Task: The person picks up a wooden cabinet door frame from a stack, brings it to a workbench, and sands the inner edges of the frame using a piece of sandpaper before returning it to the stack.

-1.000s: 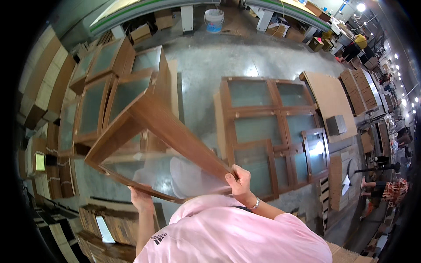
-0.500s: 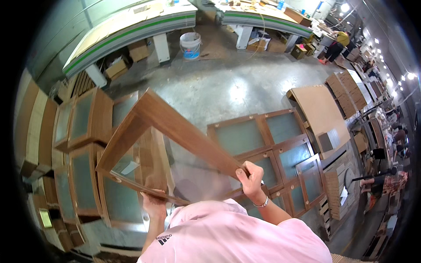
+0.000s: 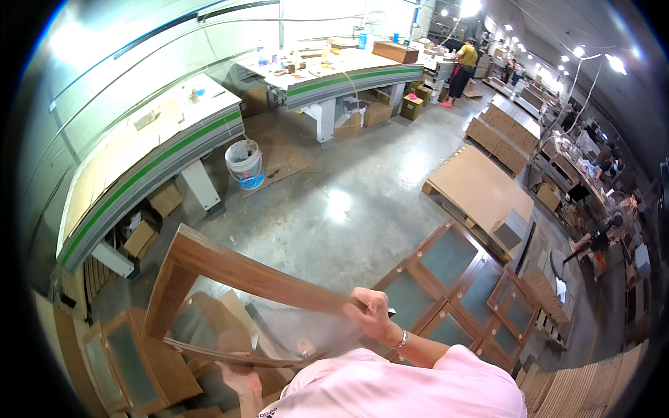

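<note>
Both my hands hold a brown wooden cabinet door [image 3: 261, 274] with a see-through pane, tilted in front of my chest. My right hand [image 3: 374, 315] is closed round the right part of its far rail, the thumb and fingers wrapped over the wood. At the near rail, my left hand [image 3: 242, 380] grips from below, its fingers partly hidden by the frame and blurred. A silvery band [image 3: 403, 338] circles my right wrist. Through the pane, wooden pieces and a pale strip show faintly.
Framed glass doors [image 3: 446, 258] lie side by side at right; more stand at lower left [image 3: 129, 362]. A board-topped pallet [image 3: 477, 188] and stacked cardboard [image 3: 592, 383] are at right. Long workbenches [image 3: 150, 167] line the back, near a white bucket [image 3: 244, 164]. A person [image 3: 461, 70] stands far off.
My view has lifted and turned, showing more of the benches and lights. The door sits lower in view with its far rail flatter; both hands still hold it.
</note>
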A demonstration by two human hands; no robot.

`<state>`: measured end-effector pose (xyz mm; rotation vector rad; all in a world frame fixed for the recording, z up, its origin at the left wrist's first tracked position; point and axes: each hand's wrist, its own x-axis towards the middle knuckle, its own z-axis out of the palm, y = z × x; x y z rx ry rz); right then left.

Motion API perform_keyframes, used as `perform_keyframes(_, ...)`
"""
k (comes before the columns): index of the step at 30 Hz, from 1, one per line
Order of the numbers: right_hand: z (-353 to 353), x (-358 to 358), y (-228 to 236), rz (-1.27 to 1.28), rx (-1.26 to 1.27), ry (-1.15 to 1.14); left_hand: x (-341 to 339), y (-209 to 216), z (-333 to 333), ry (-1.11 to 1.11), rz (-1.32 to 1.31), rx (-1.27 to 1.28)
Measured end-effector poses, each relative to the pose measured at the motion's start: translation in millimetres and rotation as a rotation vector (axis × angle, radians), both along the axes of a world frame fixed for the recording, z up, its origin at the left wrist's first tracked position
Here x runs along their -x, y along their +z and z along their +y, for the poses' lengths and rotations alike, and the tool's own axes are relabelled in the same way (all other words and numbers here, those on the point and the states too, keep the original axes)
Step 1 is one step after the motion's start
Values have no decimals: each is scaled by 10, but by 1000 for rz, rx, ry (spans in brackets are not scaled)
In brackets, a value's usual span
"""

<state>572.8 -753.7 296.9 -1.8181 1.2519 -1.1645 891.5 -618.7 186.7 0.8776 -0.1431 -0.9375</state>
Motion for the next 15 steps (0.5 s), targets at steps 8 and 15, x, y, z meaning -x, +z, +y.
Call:
perform_keyframes(8, -1352, -332, 249, -51, 136, -173, -459, 260, -1877, -183, 13, 40)
perform_keyframes(15, -2852, -322, 45, -18, 118, -227, -482, -41, -3333, -204, 37, -18)
